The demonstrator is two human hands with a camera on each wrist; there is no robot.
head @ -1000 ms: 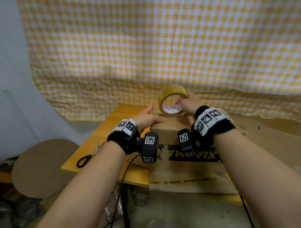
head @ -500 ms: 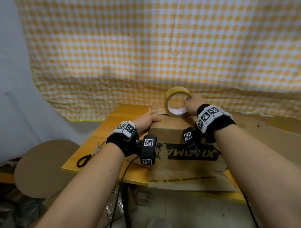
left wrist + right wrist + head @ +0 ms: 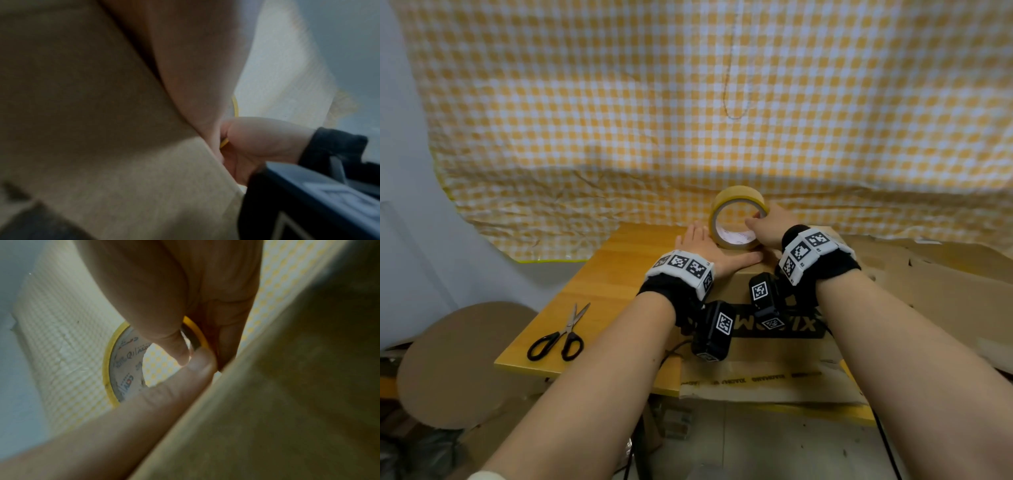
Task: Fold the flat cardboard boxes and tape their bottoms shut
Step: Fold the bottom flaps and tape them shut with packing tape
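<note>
A folded brown cardboard box with black lettering stands on the wooden table. On its top a yellow tape roll stands on edge. My right hand grips the roll, thumb inside the ring and fingers outside. My left hand lies flat on the box top beside the roll, fingers straight, thumb stretched toward the right hand. The left wrist view shows the box side and the right hand close up. In the right wrist view the roll and the box show.
Black-handled scissors lie on the table's left front part. Flat cardboard sheets spread to the right and one hangs over the front edge. A round cardboard disc sits low at the left. A yellow checked cloth hangs behind.
My left hand has moved from the box's left edge onto its top and now lies flat beside the roll. The right hand keeps hold of the roll on the box.
</note>
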